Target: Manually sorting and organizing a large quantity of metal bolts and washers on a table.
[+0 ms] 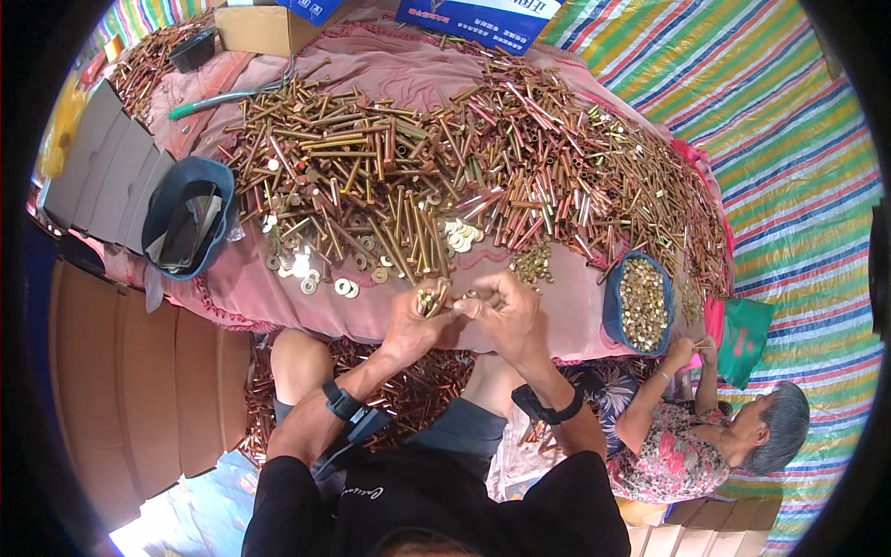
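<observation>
My left hand (pixel 406 332) is closed around a small bunch of brass-coloured bolts (pixel 432 299), their ends showing above the fingers. Close beside it, my right hand (pixel 513 314) is pinched, with a small metal piece at its fingertips too small to name surely. Both hands are over the near edge of the pink cloth (pixel 566 320). Just beyond them lie flat washers (pixel 459 235) and a little heap of small nuts (pixel 531 265). More loose washers (pixel 346 288) are to the left. A long pile of bolts (pixel 316 139) meets a pile of metal tubes (pixel 566 167).
A blue tub of nuts (pixel 609 311) stands at right, another blue tub (pixel 221 243) with dark flat pieces at left. Cardboard (pixel 148 381) walls the left side. A co-worker (pixel 682 436) sits at right, hands raised. More bolts (pixel 399 382) lie below, between my legs.
</observation>
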A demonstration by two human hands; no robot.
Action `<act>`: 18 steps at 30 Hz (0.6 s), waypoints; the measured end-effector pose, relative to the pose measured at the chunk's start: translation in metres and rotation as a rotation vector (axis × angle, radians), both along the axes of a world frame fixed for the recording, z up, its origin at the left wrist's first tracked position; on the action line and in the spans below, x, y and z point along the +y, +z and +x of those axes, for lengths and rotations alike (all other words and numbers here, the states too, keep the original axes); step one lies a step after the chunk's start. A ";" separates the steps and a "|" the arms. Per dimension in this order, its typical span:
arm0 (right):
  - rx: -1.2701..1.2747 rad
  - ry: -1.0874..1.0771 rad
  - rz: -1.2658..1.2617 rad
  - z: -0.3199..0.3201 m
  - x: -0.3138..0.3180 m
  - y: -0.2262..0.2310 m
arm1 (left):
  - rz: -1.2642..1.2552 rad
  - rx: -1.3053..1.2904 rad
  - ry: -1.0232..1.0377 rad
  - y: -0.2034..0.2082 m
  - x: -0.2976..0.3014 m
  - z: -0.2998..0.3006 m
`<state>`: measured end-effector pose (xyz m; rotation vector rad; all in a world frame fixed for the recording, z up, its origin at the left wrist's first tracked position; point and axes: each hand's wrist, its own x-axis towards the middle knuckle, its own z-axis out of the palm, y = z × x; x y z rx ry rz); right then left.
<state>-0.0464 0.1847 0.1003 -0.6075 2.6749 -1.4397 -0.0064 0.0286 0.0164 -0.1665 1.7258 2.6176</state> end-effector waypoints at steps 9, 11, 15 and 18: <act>-0.063 -0.015 -0.084 0.005 -0.001 -0.003 | -0.134 0.051 0.010 -0.011 0.002 0.002; -0.081 -0.059 -0.180 0.005 -0.002 -0.006 | -0.125 0.059 0.022 -0.015 0.001 0.001; 0.177 0.080 -0.092 -0.002 0.011 -0.023 | -0.136 0.086 0.007 -0.011 0.002 0.003; 0.296 0.098 -0.095 0.000 0.007 -0.024 | -0.170 0.110 0.045 -0.005 0.003 0.003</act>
